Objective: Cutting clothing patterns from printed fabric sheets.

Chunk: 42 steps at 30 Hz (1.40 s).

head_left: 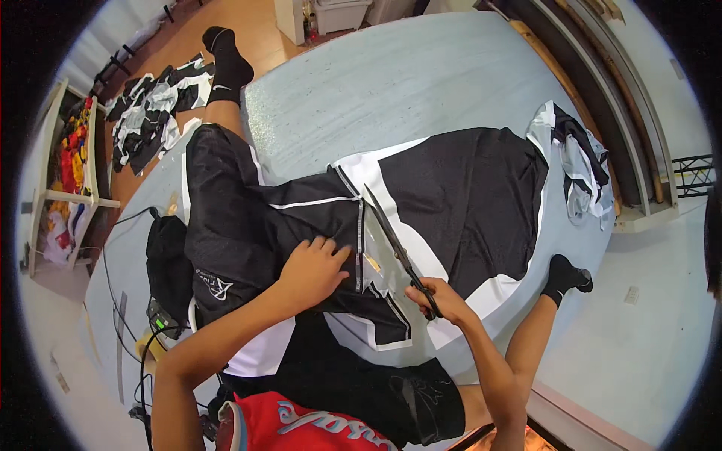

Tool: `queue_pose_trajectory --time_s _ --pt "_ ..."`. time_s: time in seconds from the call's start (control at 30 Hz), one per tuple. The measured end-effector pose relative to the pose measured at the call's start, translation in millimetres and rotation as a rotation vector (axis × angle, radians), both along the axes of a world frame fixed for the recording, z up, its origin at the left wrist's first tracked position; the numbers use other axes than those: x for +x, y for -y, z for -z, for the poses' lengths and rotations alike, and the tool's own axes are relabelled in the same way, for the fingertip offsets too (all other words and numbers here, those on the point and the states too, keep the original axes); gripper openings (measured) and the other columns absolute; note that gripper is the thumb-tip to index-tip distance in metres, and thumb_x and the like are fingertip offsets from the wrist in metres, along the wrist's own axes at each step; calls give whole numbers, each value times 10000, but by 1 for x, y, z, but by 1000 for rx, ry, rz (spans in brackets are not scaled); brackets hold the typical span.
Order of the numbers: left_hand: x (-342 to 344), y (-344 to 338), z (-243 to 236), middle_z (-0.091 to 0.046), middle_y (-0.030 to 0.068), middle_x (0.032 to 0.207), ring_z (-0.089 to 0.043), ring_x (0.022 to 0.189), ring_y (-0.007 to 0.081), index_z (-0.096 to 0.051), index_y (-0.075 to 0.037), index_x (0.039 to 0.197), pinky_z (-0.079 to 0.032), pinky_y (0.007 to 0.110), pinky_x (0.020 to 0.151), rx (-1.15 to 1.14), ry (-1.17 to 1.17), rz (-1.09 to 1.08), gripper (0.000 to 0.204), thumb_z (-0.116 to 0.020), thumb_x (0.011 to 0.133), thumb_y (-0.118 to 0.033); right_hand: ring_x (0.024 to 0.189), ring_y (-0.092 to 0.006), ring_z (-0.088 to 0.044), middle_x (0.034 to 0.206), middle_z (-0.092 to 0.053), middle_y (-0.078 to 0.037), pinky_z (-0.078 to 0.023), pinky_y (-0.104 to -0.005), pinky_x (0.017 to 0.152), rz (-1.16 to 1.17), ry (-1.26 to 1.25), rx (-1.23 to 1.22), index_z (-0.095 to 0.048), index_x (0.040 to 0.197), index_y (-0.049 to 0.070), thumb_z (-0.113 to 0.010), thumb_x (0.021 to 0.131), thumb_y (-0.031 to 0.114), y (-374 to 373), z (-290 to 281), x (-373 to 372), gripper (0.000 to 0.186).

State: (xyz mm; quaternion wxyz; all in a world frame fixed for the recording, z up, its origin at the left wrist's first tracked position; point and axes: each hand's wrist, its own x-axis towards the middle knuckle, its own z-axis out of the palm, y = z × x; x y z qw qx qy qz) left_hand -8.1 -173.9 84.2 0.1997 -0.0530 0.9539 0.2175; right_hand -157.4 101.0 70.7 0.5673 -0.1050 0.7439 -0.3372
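My right hand (pixel 444 301) is closed round the handles of long dark scissors (pixel 391 237), whose blades point up and away to the left. The blades lie over the white margin of a large black fabric panel (pixel 470 199). My left hand (pixel 320 270) rests, fingers apart, on another black fabric piece (pixel 316 210) with white piping, close to its striped right edge. Black cloth with a white star-like print (pixel 214 289) bunches to the left of that hand. Below both hands lies a black cut piece with a white border (pixel 383 323).
The pale blue table (pixel 338 75) bears my outstretched legs. Crumpled grey and black fabric (pixel 583 169) lies at its right end. Cables (pixel 113 278), a black pouch (pixel 165 255) and a metal ruler (pixel 120 346) are at left. Fabric scraps (pixel 154 113) cover the floor beyond, near a shelf (pixel 71 195).
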Motion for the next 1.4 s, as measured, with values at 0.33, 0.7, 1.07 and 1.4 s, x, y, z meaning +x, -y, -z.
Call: queue_pose_trajectory --time_s 0.33,0.7,1.07,1.4 --pt "-39 15 29 -327 253 1609 -314 1467 536 -540 -343 1479 -339 711 1119 -191 -242 -185 607 -745 907 -333 511 -87 -510 582 -518 27 -369 -268 489 3 2 -56 -653 791 81 -751 897 590 30 13 -3 530" --pt "-35 18 34 -287 260 1629 -287 1482 540 -558 -340 1469 -330 738 1103 -184 -189 -196 601 -749 900 -366 512 -76 -511 565 -526 26 -370 -262 491 0 -83 -33 -708 771 59 -784 864 585 40 14 -11 540" --pt "-28 20 33 -262 273 1635 -271 1489 548 -580 -336 1450 -332 752 1097 -151 -187 -213 571 -747 904 -358 490 -66 -474 553 -491 41 -364 -253 481 -3 -129 33 -565 657 122 -805 889 478 40 -2 -15 488" --pt "-27 19 33 -259 279 1636 -251 1498 544 -613 -302 1420 -305 756 1105 -121 -161 -243 517 -730 918 -332 484 -83 -493 565 -544 21 -371 -272 476 5 -128 35 -694 754 63 -798 866 550 70 23 -24 511"
